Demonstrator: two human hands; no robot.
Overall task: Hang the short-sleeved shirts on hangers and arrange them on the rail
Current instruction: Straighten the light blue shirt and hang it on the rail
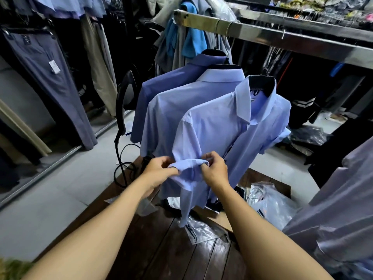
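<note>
Head view. Three short-sleeved shirts hang in a row from the metal rail [282,37] at upper right, each on a black hanger.
- Near shirt [222,128]: pale blue, collar open, on hanger [261,83].
- Middle shirt [181,102]: pale blue, just behind it.
- Far shirt [171,79]: darker blue.

Left hand [159,170]: fingers curled, pinching the left end of the near shirt's sleeve hem [189,164].
Right hand [216,172]: fingers curled, pinching the right end of the same hem. The hem is folded over between the two hands.

A black appliance [123,102] with a trailing cable stands left of the shirts. Clear plastic bags [270,201] lie low at right, on and beside a dark wooden surface [161,249]. Grey trousers [50,77] hang at far left.
</note>
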